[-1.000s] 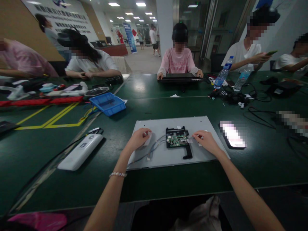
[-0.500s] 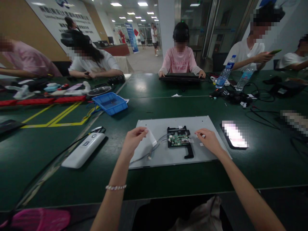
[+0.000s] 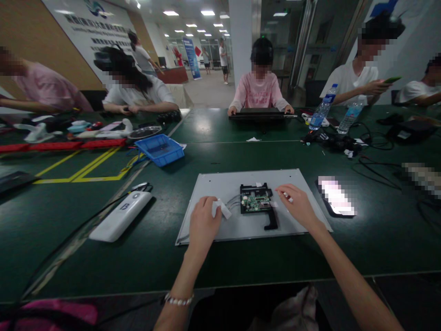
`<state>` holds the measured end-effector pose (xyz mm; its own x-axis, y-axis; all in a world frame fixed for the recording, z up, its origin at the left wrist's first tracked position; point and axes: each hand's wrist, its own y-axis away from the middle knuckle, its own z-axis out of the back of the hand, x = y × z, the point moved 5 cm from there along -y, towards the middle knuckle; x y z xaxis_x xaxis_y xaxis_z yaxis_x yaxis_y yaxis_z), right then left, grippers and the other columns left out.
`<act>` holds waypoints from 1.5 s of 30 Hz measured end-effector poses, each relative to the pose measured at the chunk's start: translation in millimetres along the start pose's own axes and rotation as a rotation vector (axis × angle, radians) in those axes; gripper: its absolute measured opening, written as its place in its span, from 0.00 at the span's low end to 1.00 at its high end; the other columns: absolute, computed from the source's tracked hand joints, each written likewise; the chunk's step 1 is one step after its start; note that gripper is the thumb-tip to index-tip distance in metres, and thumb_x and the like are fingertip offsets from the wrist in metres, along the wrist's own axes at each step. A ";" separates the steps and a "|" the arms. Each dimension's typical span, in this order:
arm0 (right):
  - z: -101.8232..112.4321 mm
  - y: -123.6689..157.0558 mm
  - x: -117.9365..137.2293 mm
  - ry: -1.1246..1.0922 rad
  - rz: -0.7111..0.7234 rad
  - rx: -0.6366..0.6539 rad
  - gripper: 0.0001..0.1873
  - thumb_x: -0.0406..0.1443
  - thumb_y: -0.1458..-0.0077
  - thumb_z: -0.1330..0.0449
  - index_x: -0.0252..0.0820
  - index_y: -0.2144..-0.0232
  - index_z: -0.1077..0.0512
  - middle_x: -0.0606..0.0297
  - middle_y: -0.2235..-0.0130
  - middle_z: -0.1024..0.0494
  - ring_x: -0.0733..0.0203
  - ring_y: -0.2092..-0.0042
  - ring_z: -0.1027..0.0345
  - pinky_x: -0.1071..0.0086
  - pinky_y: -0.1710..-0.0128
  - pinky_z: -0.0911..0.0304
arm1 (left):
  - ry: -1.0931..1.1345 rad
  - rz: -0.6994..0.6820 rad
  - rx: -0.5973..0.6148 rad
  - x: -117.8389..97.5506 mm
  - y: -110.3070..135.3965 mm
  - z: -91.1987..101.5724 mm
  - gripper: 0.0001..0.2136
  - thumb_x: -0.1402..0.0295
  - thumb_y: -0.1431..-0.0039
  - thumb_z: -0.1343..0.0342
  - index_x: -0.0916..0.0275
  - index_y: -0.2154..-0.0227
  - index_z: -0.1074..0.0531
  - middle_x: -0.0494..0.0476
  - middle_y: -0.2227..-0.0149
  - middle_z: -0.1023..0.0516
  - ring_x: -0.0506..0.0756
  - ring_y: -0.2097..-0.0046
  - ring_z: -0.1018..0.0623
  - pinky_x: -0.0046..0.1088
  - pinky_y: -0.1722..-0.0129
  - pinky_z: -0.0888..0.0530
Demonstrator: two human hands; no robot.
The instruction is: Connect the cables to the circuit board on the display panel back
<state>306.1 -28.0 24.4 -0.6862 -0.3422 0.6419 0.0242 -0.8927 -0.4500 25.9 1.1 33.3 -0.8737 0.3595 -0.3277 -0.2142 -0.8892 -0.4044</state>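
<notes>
A pale grey flat panel (image 3: 213, 181) lies on the table in front of me. On its middle sits a black frame (image 3: 270, 221) with a green circuit board (image 3: 253, 203), and thin grey wires (image 3: 234, 201) run out to the left. My left hand (image 3: 204, 223) is closed at the panel's left side, with a white strip of tape (image 3: 223, 209) between thumb and fingers. Over the right side of the panel, my right hand (image 3: 296, 204) has its fingers pinched together. A small white bit shows at those fingers, too small to name.
A lit phone (image 3: 336, 195) lies right of the panel, and a white power bank (image 3: 120, 216) with a cable lies left. Farther off are a blue tray (image 3: 160, 149), two water bottles (image 3: 323, 108) and tangled cables. Several people sit around the table.
My left hand has moved down and right with the white strip, which now lies lower, close over the panel and wires. My right hand has shifted slightly toward the board.
</notes>
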 end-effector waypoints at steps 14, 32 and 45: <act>-100.4 15.0 112.5 0.235 0.292 0.328 0.14 0.27 0.43 0.50 0.38 0.56 0.31 0.57 0.53 0.28 0.57 0.52 0.37 0.63 0.52 0.38 | -0.099 0.012 0.103 -7.2 28.6 -20.4 0.15 0.72 0.42 0.50 0.61 0.51 0.39 0.62 0.49 0.30 0.61 0.48 0.29 0.39 0.50 0.35; -118.8 9.7 108.3 0.367 0.302 0.356 0.08 0.28 0.42 0.48 0.38 0.66 0.30 0.60 0.63 0.26 0.56 0.59 0.36 0.64 0.59 0.39 | -0.005 -0.054 0.029 -7.6 31.7 -20.3 0.13 0.76 0.43 0.53 0.62 0.56 0.34 0.63 0.50 0.29 0.62 0.47 0.31 0.43 0.46 0.35; -121.6 21.0 112.1 0.270 0.305 0.368 0.13 0.26 0.43 0.51 0.34 0.58 0.31 0.54 0.56 0.26 0.56 0.52 0.35 0.64 0.51 0.38 | -0.109 -0.059 0.144 -7.9 30.9 -30.7 0.17 0.79 0.43 0.55 0.64 0.50 0.39 0.65 0.51 0.28 0.60 0.49 0.28 0.39 0.49 0.33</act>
<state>141.3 -49.4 11.5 -0.7693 -0.5570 0.3130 0.4704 -0.8252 -0.3127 39.6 -20.5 -2.8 -0.8983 0.3866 -0.2090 -0.3202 -0.9014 -0.2914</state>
